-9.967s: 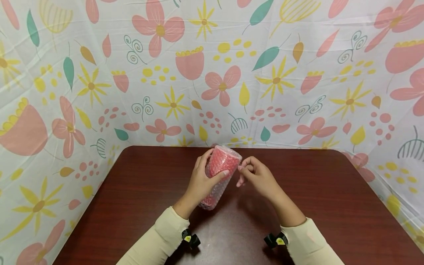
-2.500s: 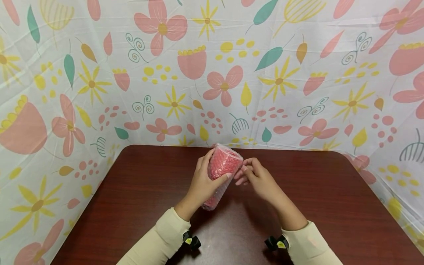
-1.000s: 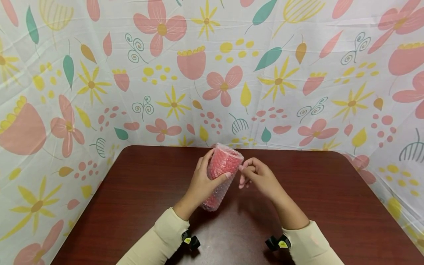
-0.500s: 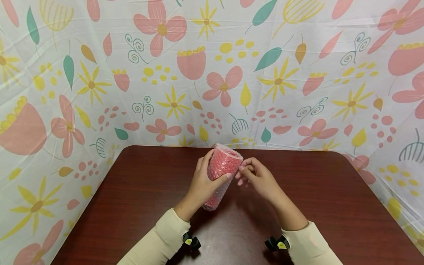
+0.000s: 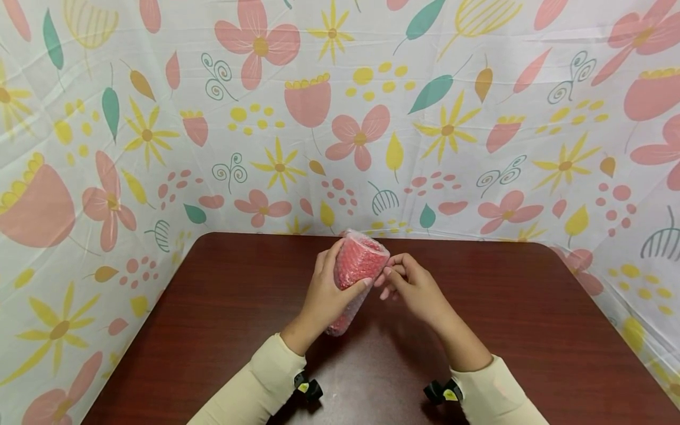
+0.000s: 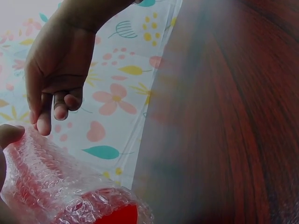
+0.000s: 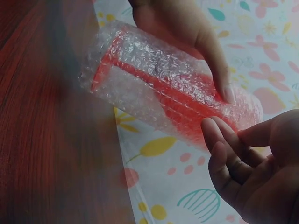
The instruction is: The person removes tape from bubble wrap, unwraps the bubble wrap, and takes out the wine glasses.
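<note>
A red cylindrical object wrapped in clear bubble wrap (image 5: 361, 260) tilts above the table, its upper end leaning right. The left hand (image 5: 325, 295) grips it from the left, thumb across the front, as the right wrist view also shows the left hand (image 7: 187, 28) around the wrapped roll (image 7: 173, 88). At its right side, the right hand (image 5: 419, 289) has thumb and forefinger together at the wrap's edge, in a pinch; the other fingers are loosely bent. In the left wrist view the right hand's (image 6: 60, 65) fingertips meet the bubble wrap (image 6: 51, 172). Exactly what they pinch is too small to tell.
A dark red-brown wooden table (image 5: 239, 283) with rounded back corners lies under the hands. White cloth with pink, yellow and green floral print (image 5: 356, 77) stands behind and along both sides. Black wrist cameras sit at both cream sleeves (image 5: 265, 372).
Compared with a second ago, the right hand's fingers are closer to the wrap and a little further left. The left hand keeps its grip, and the wrapped object has barely shifted.
</note>
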A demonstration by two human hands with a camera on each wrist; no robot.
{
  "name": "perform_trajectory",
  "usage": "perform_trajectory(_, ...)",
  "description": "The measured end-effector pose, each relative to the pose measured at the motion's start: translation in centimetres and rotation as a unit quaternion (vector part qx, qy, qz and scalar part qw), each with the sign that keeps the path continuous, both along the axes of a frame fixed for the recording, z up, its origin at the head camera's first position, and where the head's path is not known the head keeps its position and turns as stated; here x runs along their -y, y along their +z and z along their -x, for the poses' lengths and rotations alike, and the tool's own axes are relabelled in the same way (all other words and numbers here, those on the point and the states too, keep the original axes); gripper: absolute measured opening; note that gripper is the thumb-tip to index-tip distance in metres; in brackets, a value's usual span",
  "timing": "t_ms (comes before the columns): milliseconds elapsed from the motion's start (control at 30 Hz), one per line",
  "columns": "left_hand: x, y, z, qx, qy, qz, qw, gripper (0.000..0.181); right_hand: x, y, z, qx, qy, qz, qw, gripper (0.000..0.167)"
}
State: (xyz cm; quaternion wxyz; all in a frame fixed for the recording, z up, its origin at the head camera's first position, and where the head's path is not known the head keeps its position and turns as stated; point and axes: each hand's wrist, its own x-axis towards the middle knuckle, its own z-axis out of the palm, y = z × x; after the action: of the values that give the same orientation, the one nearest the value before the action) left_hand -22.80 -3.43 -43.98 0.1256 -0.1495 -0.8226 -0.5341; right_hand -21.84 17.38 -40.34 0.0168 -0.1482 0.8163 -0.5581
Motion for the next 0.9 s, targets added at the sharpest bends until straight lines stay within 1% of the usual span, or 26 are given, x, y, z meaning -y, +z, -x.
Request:
perform_trajectory(133, 0.01, 0.15, -0.06, -0.003, 0.000, 0.004, 1.0000, 0.092, 0.00, 0.05, 0.04, 0.006, 0.006, -0.002, 1.0000, 0.024)
perform_trajectory(267, 0.00, 0.26, -0.10, -0.004, 0.001, 0.010, 0.9999, 0.091, -0.14, -0.01, 0.18, 0.015, 0.019, -0.002, 0.9997, 0.026)
perform_trajectory(533, -0.03, 0.08, -0.02, -0.006, 0.000, 0.020, 0.9998, 0.091, -0.64, -0.23, 0.44, 0.035, 0.039, -0.003, 0.9986, 0.022)
perform_trajectory(900, 0.00, 0.09, -0.06, -0.006, -0.002, 0.019, 0.9998, 0.091, -0.66, 0.06, 0.24, 0.030, 0.042, -0.003, 0.9987, 0.018)
